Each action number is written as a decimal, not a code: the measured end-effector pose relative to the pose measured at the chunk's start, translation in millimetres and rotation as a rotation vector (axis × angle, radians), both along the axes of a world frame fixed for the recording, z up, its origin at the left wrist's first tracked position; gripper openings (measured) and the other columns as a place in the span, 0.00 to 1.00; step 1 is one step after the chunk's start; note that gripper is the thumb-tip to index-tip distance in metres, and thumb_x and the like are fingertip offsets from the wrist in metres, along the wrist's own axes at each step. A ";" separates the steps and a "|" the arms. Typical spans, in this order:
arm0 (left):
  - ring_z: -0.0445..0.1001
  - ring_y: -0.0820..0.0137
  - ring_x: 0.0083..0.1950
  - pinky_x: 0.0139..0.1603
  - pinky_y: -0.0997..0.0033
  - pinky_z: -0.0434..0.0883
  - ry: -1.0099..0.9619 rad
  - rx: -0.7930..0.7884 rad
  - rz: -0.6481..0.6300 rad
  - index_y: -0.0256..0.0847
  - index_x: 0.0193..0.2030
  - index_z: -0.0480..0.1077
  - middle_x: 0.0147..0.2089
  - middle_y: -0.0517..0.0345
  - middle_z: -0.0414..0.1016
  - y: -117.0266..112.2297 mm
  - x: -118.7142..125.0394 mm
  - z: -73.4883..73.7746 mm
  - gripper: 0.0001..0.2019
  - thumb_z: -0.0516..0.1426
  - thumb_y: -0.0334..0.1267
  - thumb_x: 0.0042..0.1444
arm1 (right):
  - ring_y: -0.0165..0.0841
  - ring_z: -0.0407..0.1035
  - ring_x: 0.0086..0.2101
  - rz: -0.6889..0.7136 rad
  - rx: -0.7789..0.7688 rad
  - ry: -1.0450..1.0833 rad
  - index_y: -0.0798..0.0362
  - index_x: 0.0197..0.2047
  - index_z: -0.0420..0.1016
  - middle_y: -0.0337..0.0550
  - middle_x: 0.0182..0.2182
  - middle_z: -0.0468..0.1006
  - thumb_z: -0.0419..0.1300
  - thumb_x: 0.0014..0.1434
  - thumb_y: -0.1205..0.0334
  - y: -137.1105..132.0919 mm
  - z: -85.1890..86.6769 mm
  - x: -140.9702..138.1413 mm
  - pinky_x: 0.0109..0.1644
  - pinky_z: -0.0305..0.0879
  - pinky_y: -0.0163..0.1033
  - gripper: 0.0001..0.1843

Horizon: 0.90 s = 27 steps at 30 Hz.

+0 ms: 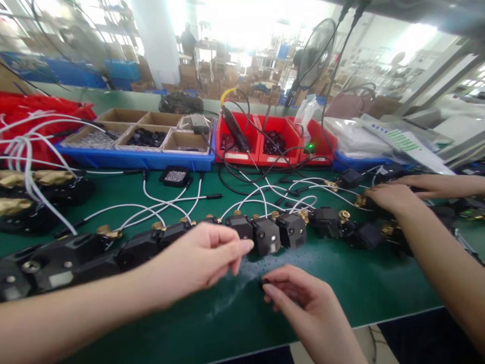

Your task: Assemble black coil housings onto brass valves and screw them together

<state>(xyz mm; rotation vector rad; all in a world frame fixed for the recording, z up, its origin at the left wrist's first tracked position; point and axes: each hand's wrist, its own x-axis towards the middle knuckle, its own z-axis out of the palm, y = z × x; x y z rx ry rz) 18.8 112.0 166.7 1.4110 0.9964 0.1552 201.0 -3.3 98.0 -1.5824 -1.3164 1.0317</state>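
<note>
A row of black valve blocks with brass fittings and white cables runs across the green mat. My left hand comes in from the lower left. Its fingers are pinched together just in front of one block in the row, and what they hold is hidden. My right hand lies low on the mat below the row. Its fingers are curled, with a small black part at the fingertips.
A co-worker's two hands rest on blocks at the right end of the row. Behind stand a blue tray of cardboard bins, red bins with a power screwdriver, and a fan. Red cloth and more parts lie far left.
</note>
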 end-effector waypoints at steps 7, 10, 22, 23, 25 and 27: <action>0.53 0.76 0.22 0.24 0.74 0.53 0.181 0.654 -0.431 0.40 0.45 0.78 0.20 0.68 0.52 121.7 -21.6 9.4 0.20 0.62 0.51 0.50 | 0.27 0.71 0.26 0.024 0.050 -0.271 0.53 0.40 0.83 0.43 0.30 0.76 0.58 0.60 0.69 0.4 -33.3 7.7 0.29 0.70 0.29 0.11; 0.54 0.75 0.22 0.24 0.74 0.52 0.234 0.566 -0.618 0.40 0.49 0.78 0.20 0.69 0.53 139.7 -16.2 0.8 0.23 0.64 0.51 0.50 | 0.27 0.72 0.28 0.052 0.051 -0.330 0.54 0.45 0.80 0.43 0.36 0.76 0.63 0.56 0.72 -0.9 -30.0 4.9 0.31 0.72 0.29 0.14; 0.58 0.74 0.24 0.27 0.74 0.56 0.092 0.231 -0.969 0.37 0.65 0.67 0.22 0.70 0.57 154.1 19.6 -25.0 0.36 0.66 0.47 0.49 | 0.22 0.73 0.33 -0.093 0.501 -0.409 0.53 0.42 0.75 0.40 0.38 0.75 0.59 0.60 0.76 29.3 7.1 -34.6 0.39 0.72 0.23 0.10; 0.58 0.74 0.24 0.27 0.74 0.56 0.084 0.215 -0.989 0.37 0.66 0.66 0.21 0.70 0.57 155.0 21.9 -27.4 0.37 0.66 0.47 0.49 | 0.22 0.73 0.35 -0.123 0.524 -0.408 0.52 0.42 0.75 0.40 0.38 0.75 0.60 0.59 0.76 35.1 10.0 -38.9 0.40 0.72 0.23 0.11; 0.58 0.73 0.24 0.26 0.73 0.56 0.062 0.197 -1.019 0.37 0.66 0.65 0.21 0.70 0.57 156.4 25.3 -32.9 0.40 0.67 0.48 0.48 | 0.24 0.73 0.37 -0.155 0.557 -0.442 0.53 0.42 0.76 0.41 0.39 0.76 0.59 0.59 0.77 45.4 11.3 -46.7 0.42 0.72 0.26 0.12; 0.58 0.73 0.24 0.26 0.73 0.55 0.034 0.201 -1.031 0.35 0.66 0.65 0.20 0.70 0.58 156.7 27.0 -37.9 0.41 0.68 0.50 0.46 | 0.25 0.74 0.36 -0.181 0.591 -0.496 0.54 0.43 0.76 0.42 0.38 0.76 0.59 0.60 0.76 52.5 7.8 -52.8 0.41 0.73 0.28 0.11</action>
